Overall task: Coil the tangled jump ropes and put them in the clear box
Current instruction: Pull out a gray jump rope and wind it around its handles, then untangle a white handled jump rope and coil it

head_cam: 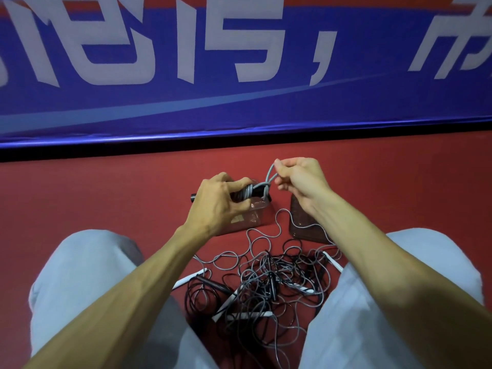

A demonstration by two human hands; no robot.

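A grey rope (270, 173) is seen wound round black handles (193, 196) gripped in the left hand (215, 201). Its fingers are curled tight about the bundle, evidently so that the turns laid on cannot slip. A loop of the same rope is pinched between thumb and fingers of the right hand (303, 179), just to the right, and is held up taut, apparently to be wrapped on as a further turn. The work is carried out directly above the clear box (255, 219), set on the red floor (106, 195) within easy reach (nothing can be made out inside it). The other jump ropes (266, 283) lie tangled nearer, between the knees of the grey trousers (80, 275). A dark brown object (300, 219) lies right of the box; a blue banner (239, 107) is hung along the far side.
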